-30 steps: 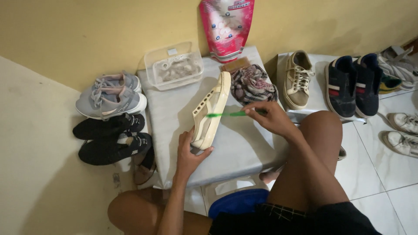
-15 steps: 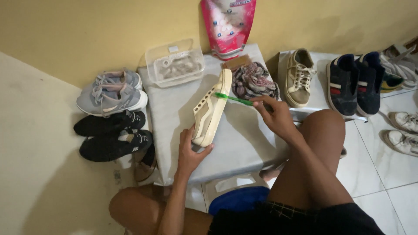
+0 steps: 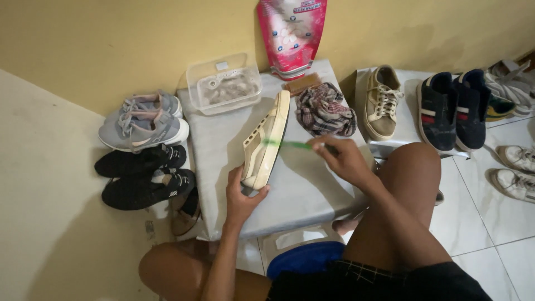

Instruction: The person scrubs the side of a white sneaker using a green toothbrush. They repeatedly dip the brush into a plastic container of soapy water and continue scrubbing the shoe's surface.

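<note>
The left hand (image 3: 241, 196) grips the heel of a cream sneaker (image 3: 266, 140), tipped on its side at the grey table's (image 3: 312, 189) middle, exposing the sole edge. The right hand's (image 3: 343, 159) fingers pinch a green toothbrush (image 3: 290, 144) against it.

Pink-red refill pouch (image 3: 291, 34) upright against yellow wall, behind clear plastic box (image 3: 224, 83).

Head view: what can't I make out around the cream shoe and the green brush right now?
- Green brush: motion-blurred, bristles unclear.
- Cream shoe: far side turned away; heel covered by left hand.
- Brush handle end: hidden inside right hand.
- Clear tub: contents too hazy to identify.
</note>
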